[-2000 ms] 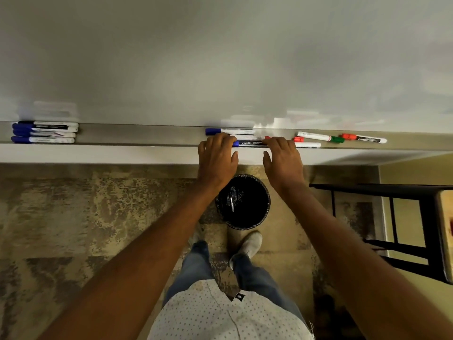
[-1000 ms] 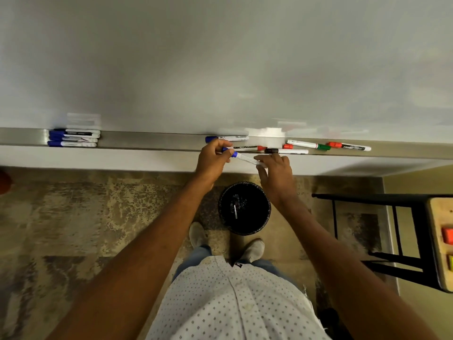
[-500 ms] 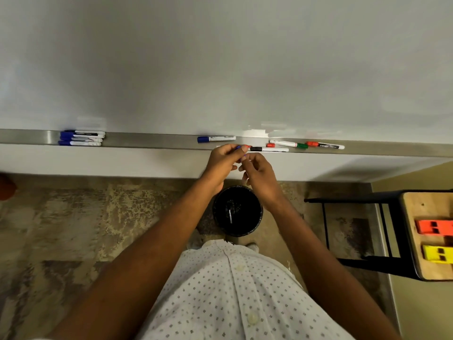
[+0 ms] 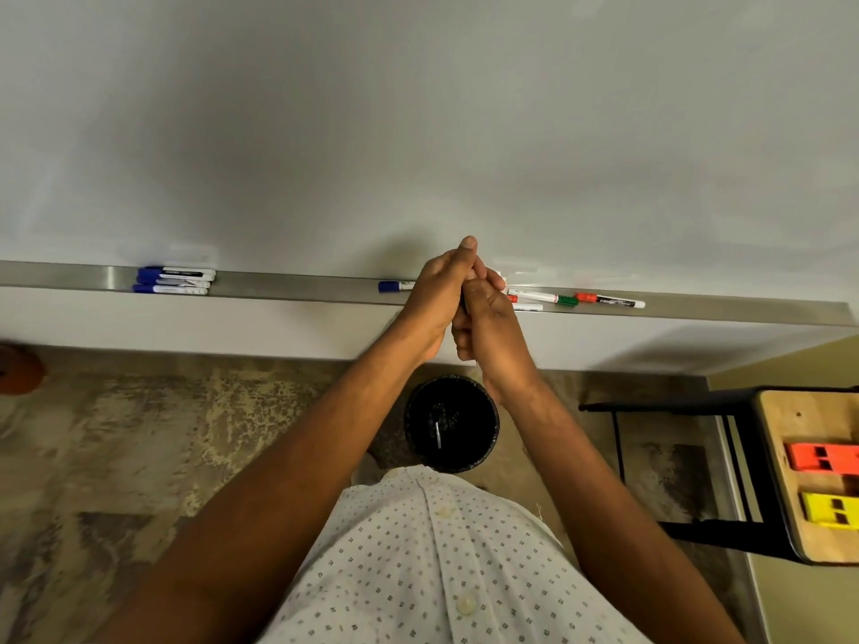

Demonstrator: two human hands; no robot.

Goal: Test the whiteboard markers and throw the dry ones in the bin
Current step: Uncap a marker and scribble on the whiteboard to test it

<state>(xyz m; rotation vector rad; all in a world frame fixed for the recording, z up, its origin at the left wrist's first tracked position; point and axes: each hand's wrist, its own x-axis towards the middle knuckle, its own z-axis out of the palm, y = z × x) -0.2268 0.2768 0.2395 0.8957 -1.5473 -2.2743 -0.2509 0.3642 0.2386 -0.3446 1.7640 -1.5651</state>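
Note:
My left hand (image 4: 437,295) and my right hand (image 4: 485,318) are pressed together in front of the whiteboard (image 4: 418,132), just above its metal tray (image 4: 302,288). Both curl round a blue-capped marker that is almost wholly hidden between them. On the tray lie a blue marker (image 4: 395,286), a green-capped marker (image 4: 541,297), a red-capped marker (image 4: 609,300) and, far left, three stacked blue markers (image 4: 174,280). Below my hands on the floor stands the black bin (image 4: 452,422), with one marker lying inside.
A black-framed stool with a wooden seat (image 4: 809,476) stands at the right, carrying an orange block (image 4: 820,455) and a yellow block (image 4: 829,506). Worn patterned carpet (image 4: 139,448) covers the floor. An orange object (image 4: 18,369) shows at the left edge.
My hands picked a blue-capped marker off the tray, then drew together and rose in front of the board's lower edge. The view tilted upward.

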